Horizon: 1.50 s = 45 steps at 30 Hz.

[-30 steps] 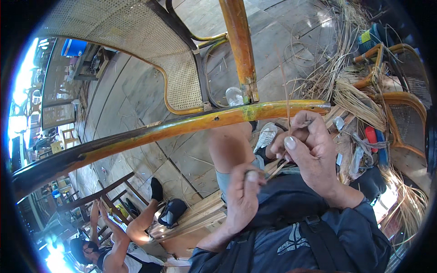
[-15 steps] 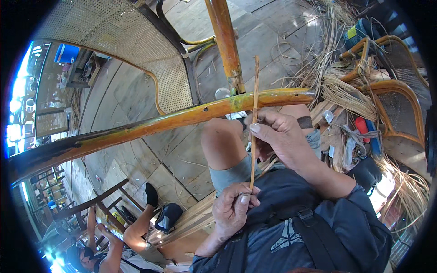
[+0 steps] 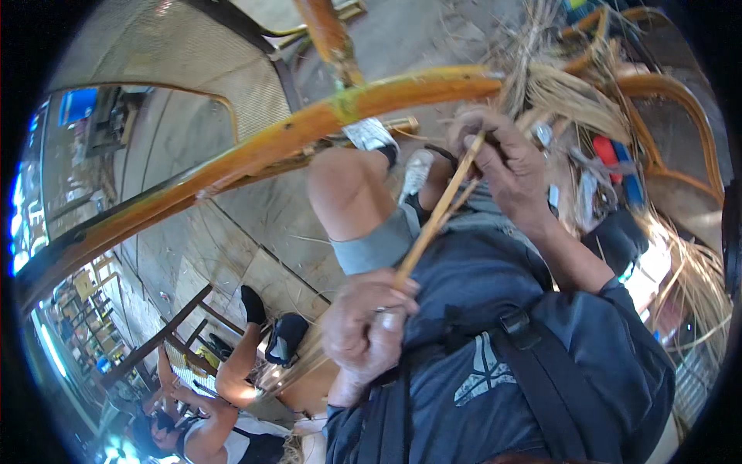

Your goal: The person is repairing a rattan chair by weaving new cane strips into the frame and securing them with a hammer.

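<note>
A flat, light-brown strip of rattan or bamboo (image 3: 440,210) slants across my lap, its upper end tipped to the right. My left hand (image 3: 366,325) is closed around the lower end. Near the upper end, the thumb and fingers of my right hand (image 3: 504,164) pinch it. Beside the strip, a thinner sliver (image 3: 466,193) runs close to it; whether the two are joined I cannot tell. Just beyond my knees lies a long, curved orange-brown pole (image 3: 270,134), part of a furniture frame, and neither hand touches it.
Woven cane panel (image 3: 259,100) at the far left; cane bundles (image 3: 572,100) and curved chair frames (image 3: 680,89) at the right. A red-handled tool (image 3: 606,148) lies near my right arm. At lower left another person (image 3: 209,421) works beside a dark wooden frame (image 3: 166,332).
My right hand has moved up and right to the strip's upper end, my left hand slightly left. The strip, upright before, now leans right. The view has shifted, somewhat blurred.
</note>
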Available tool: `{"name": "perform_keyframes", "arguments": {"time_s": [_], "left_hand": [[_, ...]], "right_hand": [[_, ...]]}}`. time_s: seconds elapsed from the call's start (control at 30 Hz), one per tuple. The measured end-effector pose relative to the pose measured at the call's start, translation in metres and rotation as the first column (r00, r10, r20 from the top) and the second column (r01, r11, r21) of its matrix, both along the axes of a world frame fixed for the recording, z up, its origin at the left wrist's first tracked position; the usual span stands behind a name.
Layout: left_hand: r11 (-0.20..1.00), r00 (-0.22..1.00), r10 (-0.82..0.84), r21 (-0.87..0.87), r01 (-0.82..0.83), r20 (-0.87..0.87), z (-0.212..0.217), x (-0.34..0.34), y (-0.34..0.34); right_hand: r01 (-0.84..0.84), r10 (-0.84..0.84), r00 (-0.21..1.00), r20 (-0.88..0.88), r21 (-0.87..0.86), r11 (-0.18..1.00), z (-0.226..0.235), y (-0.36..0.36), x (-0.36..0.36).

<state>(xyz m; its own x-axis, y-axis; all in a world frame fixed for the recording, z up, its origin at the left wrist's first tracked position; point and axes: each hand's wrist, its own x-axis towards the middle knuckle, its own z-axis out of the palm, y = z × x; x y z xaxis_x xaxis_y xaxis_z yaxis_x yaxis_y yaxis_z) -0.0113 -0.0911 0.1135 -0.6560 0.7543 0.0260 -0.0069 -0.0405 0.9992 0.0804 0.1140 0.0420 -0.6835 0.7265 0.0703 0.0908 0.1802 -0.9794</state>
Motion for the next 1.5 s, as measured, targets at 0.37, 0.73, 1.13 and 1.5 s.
{"name": "perform_keyframes", "arguments": {"time_s": [0.37, 0.73, 1.13, 1.5], "left_hand": [[0.921, 0.76, -0.385, 0.273, 0.278, 0.524, -0.036, -0.02, 0.007], [0.865, 0.892, -0.446, -0.223, 0.449, 0.068, -0.036, -0.008, 0.065], [0.955, 0.915, -0.291, 0.032, 0.294, 0.279, 0.006, -0.027, 0.077], [0.923, 0.872, -0.384, 0.145, 0.356, 0.305, 0.018, -0.034, 0.071]], "right_hand": [[0.303, 0.131, 0.925, 0.356, -0.901, 0.311, -0.092, -0.013, 0.069], [-0.137, 0.095, 0.981, -0.168, -0.264, 0.955, 0.023, 0.006, -0.003], [-0.113, 0.211, 0.977, -0.037, 0.749, 0.653, 0.046, 0.039, -0.065], [-0.204, 0.338, 0.941, 0.004, 0.806, 0.556, 0.037, 0.039, -0.074]]}}
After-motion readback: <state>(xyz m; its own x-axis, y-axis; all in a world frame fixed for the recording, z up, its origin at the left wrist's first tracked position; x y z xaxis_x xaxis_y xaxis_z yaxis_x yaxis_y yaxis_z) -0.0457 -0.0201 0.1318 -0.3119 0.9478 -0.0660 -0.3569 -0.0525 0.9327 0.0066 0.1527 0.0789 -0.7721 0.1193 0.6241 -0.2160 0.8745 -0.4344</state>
